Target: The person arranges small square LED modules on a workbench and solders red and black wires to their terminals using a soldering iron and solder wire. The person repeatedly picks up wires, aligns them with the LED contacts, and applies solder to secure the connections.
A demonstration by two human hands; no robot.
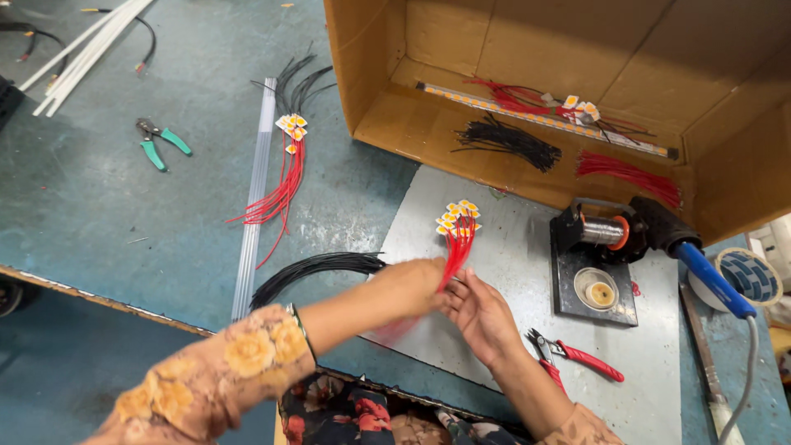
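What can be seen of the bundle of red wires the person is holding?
The bundle of red wires is a fan of thin red leads, each ending in a small yellow-and-white square chip at the top. It stands roughly upright over the grey metal sheet. The left hand and right hand both grip its lower end, where motion blurs it.

One package only — an open brown cardboard box (577, 49) lying on its side, beyond my hands and up to their right, mouth facing me. No labels, signs or screens.
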